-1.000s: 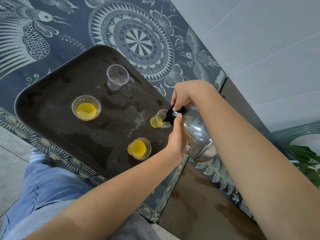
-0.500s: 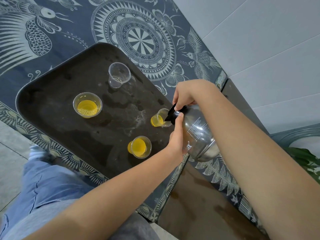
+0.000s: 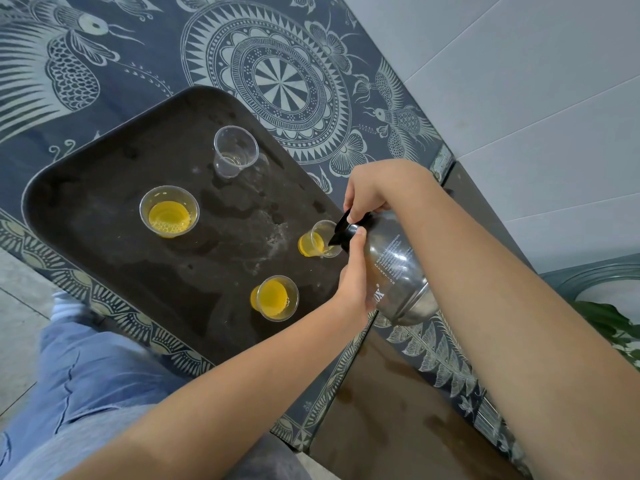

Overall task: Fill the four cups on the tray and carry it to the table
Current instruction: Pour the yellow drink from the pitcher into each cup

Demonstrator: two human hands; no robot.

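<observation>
A dark tray [image 3: 104, 174] lies on a patterned blue cloth and carries several clear plastic cups. The left cup [image 3: 169, 212] and the near cup [image 3: 275, 297] hold yellow juice. The far cup [image 3: 235, 155] looks empty. A glass jug [image 3: 394, 268] is tipped with its black spout over the right cup [image 3: 317, 240], which holds some juice. My right hand [image 3: 370, 192] grips the jug's top from above. My left hand [image 3: 353, 282] holds the jug's body and neck from the near side.
The patterned cloth [image 3: 277, 74] covers a surface that ends at a white tiled wall [image 3: 519, 81] on the right. A brown surface [image 3: 398, 427] lies near my right forearm. Green leaves [image 3: 609, 323] show at the right edge. My blue-clad leg [image 3: 86, 375] is below the tray.
The jug stays tipped over the right cup, and the juice in that cup has risen a little. Both hands keep their hold.
</observation>
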